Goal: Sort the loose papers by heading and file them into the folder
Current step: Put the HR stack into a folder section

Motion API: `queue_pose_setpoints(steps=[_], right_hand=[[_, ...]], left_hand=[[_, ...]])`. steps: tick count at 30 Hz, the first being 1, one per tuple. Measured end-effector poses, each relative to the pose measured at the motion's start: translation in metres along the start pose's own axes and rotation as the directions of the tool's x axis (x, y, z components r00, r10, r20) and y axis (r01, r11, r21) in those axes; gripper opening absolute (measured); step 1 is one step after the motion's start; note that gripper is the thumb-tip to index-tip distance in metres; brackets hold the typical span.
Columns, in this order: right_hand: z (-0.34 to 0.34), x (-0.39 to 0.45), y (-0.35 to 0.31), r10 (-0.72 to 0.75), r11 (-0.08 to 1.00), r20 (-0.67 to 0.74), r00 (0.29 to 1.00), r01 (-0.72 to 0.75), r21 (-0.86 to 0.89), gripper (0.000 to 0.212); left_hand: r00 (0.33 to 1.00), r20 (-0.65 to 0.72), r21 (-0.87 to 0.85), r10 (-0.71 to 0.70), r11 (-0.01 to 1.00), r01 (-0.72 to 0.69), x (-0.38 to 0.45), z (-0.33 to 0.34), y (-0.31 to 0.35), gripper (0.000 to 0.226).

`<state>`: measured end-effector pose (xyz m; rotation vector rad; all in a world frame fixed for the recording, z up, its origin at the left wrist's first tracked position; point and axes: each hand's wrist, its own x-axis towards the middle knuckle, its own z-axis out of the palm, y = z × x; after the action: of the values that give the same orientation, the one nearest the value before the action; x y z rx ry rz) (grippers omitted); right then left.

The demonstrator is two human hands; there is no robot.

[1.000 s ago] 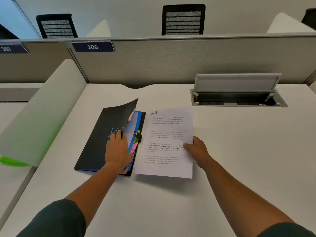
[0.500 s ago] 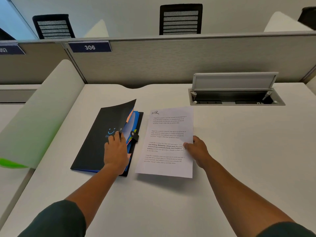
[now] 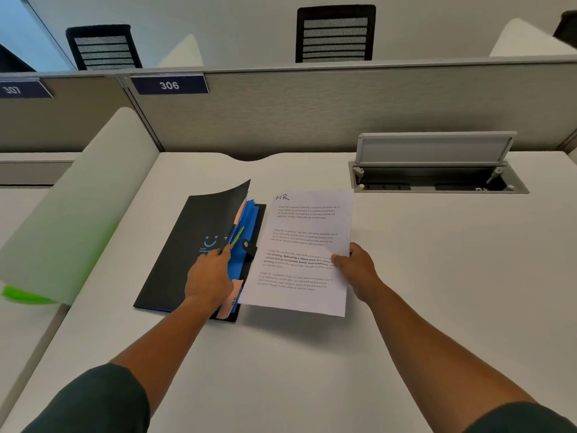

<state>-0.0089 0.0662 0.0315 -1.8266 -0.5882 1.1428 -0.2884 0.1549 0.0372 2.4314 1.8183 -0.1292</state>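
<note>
A black expanding folder point(image 3: 187, 245) lies on the white desk point(image 3: 437, 276), its cover lifted at the right edge so blue dividers point(image 3: 246, 226) with coloured tabs show. My left hand point(image 3: 207, 278) rests on the cover, fingertips pinching its right edge and holding the flap up. A printed sheet headed "HR" point(image 3: 306, 239) sits just right of the folder, tilted slightly off the desk. My right hand point(image 3: 356, 270) grips the sheet's right edge, thumb on top. An orange tab point(image 3: 232, 300) pokes out near the folder's bottom right corner.
An open cable hatch point(image 3: 437, 170) with a raised lid is set into the desk at the back right. A grey partition point(image 3: 312, 114) labelled 306 closes the back. A white curved side divider point(image 3: 71, 214) stands on the left. Office chairs point(image 3: 335, 34) are beyond the partition.
My left hand has slid to the right along the cover, from flat on it to pinching its edge. The flap stands a little wider, showing more blue dividers. The sheet has hardly moved.
</note>
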Motion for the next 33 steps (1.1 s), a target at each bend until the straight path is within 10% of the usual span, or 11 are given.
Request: queue_pose_setpoints(steps=[33], right_hand=[[0.155,0.024,-0.043,0.022,0.982,0.241,0.970,0.025,-0.190,0.034]], left_hand=[[1.000,-0.013,-0.334,-0.021,0.942,0.016,-0.003,-0.015,-0.022,0.069]])
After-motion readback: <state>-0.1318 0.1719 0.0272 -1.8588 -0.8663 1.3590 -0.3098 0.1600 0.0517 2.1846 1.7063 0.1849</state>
